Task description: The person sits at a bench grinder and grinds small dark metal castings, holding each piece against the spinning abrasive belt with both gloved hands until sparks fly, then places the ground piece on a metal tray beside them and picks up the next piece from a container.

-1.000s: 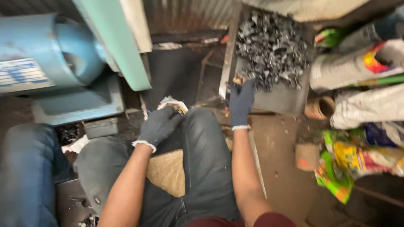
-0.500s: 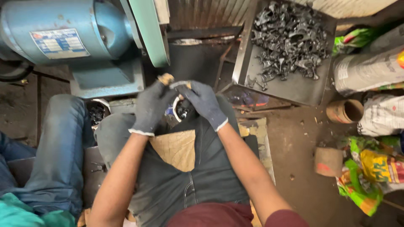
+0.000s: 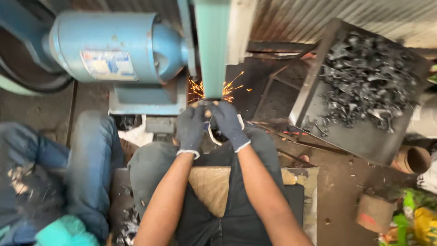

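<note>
One dark metal tray (image 3: pixel 359 136) at right, tilted against the corrugated wall, heaped with small black metal pieces (image 3: pixel 368 77); too many and too tangled to count. One brown cylindrical tub (image 3: pixel 416 159) just below the tray's lower corner, lying on its side, mouth open, contents not visible. One small white-rimmed bowl (image 3: pixel 218 134) wedged between the knees just under the hands, something dark inside, kind not clear.

Two gloved hands, both in dark grey knit with white cuffs. Left hand (image 3: pixel 190 130) and right hand (image 3: pixel 228 124) close together, fingers curled tight around one small workpiece (image 3: pixel 207 111), pressed up against the lower end of the green sanding belt (image 3: pixel 211 50). Workpiece mostly hidden by the fingertips, only a pale tip showing between the gloves. One burst of orange sparks (image 3: pixel 214 89) spraying to both sides right at the contact point.

One blue motor housing (image 3: pixel 116 45) left of the belt, on a blue base. One woven tan pad (image 3: pixel 211 189) across the lap. Two bare forearms running down to the lower edge. One other person's leg in blue jeans (image 3: pixel 91 164) at left, beside the dark-trousered knees. Bright plastic wrappers (image 3: pixel 412 225) in the bottom right corner, number unclear.
</note>
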The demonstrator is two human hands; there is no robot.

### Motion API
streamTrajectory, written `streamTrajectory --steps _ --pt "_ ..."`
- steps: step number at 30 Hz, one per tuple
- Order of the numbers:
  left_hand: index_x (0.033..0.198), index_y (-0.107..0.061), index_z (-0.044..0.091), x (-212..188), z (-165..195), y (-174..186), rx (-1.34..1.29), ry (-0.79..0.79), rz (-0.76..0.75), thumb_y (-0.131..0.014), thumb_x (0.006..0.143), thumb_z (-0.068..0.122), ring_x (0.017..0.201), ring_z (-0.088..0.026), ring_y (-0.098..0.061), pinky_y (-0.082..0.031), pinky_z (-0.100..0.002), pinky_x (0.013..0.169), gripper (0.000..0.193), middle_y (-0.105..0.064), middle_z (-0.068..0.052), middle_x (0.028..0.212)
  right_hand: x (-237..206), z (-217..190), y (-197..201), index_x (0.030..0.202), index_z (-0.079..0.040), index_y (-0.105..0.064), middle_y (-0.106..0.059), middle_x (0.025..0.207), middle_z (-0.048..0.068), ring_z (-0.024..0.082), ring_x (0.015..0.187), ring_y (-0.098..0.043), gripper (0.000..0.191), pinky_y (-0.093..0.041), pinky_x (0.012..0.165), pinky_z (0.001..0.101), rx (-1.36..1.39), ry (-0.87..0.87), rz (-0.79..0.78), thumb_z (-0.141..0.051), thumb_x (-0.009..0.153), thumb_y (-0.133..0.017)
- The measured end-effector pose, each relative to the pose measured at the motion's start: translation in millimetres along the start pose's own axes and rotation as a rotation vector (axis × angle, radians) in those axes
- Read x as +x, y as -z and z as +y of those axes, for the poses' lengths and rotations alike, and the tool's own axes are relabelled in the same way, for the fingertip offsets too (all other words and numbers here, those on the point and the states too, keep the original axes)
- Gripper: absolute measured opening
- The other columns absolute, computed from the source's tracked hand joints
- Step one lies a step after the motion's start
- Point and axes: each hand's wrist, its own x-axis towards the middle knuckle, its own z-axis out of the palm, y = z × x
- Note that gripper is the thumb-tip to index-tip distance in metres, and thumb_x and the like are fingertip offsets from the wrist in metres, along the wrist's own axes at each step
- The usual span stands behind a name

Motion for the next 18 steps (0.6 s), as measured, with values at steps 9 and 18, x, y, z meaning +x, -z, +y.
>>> streamTrajectory --steps 9,18 --pt "0.098 -0.074 0.003 -13 42 -29 -0.120 -0.170 -0.141 -0.065 0.094 0.037 0.079 -0.036 -0.072 -0.051 -0.043 0.071 0.035 -0.073 -0.021 0.085 -23 -10 41 0.111 0.001 -0.068 -0.073 0.100 0.013 0.022 0.090 -0.071 0.022 -0.054 0.082 0.0350 -0.162 0.077 0.275 -0.018 0.105 -0.059" --pt "0.088 -0.073 0.001 -37 33 7 0.152 -0.492 -0.059 -0.066 0.097 0.039 0.078 -0.039 -0.069 -0.050 -0.046 0.068 0.039 -0.070 -0.022 0.084 -59 -35 17 0.121 0.000 -0.066 -0.072 0.110 0.006 0.014 0.102 -0.067 0.026 -0.052 0.093 0.0301 0.114 0.010 0.279 -0.016 0.103 -0.058"
